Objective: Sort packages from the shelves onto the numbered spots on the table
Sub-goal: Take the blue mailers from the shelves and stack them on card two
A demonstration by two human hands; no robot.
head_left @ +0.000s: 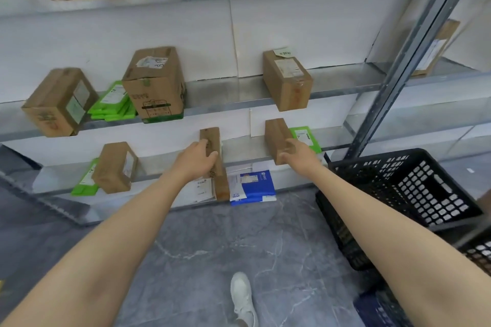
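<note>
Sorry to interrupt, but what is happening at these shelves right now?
A person is reaching toward a low shelf with both hands. The left hand grips a narrow cardboard box, and the right hand grips a wider cardboard box beside a green mailer. Neither box is clear of the shelves yet; a black crate stands at the right.

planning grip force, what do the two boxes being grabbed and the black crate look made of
The narrow box in the left hand, squat box in the right hand: matte brown cardboard by the look, folded edges. Black crate: probably moulded plastic, given its grid-holed walls.
</note>
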